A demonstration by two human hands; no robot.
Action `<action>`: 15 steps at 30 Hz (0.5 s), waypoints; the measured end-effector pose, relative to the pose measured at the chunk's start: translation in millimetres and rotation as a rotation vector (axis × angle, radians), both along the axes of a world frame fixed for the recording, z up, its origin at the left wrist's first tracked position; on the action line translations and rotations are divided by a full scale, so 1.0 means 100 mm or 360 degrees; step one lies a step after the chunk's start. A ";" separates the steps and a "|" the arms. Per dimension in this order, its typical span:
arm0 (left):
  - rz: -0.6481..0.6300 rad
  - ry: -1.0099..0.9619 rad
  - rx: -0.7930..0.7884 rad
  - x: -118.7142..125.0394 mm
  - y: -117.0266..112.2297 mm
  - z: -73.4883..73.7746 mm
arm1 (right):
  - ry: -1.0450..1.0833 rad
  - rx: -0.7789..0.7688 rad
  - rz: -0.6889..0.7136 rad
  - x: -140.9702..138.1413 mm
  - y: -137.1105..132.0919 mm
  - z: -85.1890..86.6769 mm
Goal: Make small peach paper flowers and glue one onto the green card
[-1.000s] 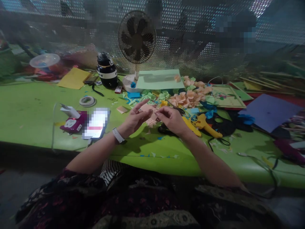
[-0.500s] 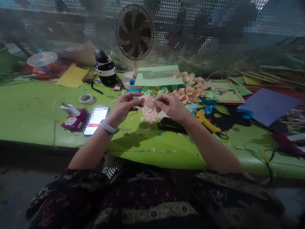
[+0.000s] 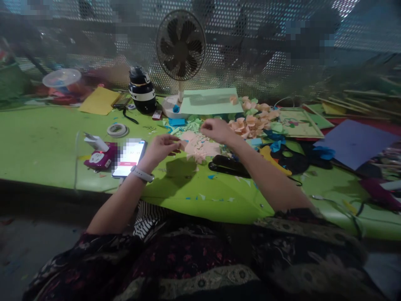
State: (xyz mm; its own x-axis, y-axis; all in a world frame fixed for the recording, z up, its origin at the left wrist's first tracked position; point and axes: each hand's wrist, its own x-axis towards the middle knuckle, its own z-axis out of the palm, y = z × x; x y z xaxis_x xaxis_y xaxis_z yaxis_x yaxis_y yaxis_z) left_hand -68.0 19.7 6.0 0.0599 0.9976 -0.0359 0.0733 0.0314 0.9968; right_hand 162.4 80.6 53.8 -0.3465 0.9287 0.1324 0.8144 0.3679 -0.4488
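Note:
My left hand (image 3: 161,148), with a white watch on its wrist, is pinched on a small peach paper piece (image 3: 183,144) just above the green table (image 3: 40,142). A little further away, my right hand (image 3: 216,129) reaches over a loose pile of peach paper pieces (image 3: 200,149), its fingers curled down; whether they hold anything is hidden. A black stapler (image 3: 227,165) lies under my right forearm. Folded peach and green paper flowers (image 3: 253,121) are heaped to the right of my right hand.
A phone (image 3: 130,158) and a pink power strip (image 3: 98,159) lie left of my left hand, with a tape roll (image 3: 117,130) behind them. At the back are a desk fan (image 3: 181,50), a black helmet (image 3: 142,92) and a pale green sheet (image 3: 209,102). A yellow glue gun (image 3: 272,159) and purple paper (image 3: 354,144) are to the right.
My hands have parted. The right hand let go of the shared peach piece and moved away over the pile, while the left hand lowered toward the table with the piece.

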 end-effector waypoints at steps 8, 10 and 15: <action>0.0106 0.0624 0.0279 -0.07 0.02 -0.20 | -0.0769 -0.0011 0.0151 -0.46 0.29 -0.34; 0.0189 0.0655 0.0394 -0.05 -0.01 -0.16 | -0.0842 0.0000 0.0155 -0.49 0.31 -0.36; 0.0105 0.1046 0.0325 -0.01 -0.06 -0.02 | -0.0885 0.0027 0.0135 -0.51 0.30 -0.39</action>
State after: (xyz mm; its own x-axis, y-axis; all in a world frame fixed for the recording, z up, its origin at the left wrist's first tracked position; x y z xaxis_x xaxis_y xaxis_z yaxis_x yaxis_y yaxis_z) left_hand -68.6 13.3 3.8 0.0291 0.9890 0.1450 0.6686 -0.1270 0.7327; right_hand 111.2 111.1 15.0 -0.4418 0.8939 -0.0767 0.8940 0.4458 0.0463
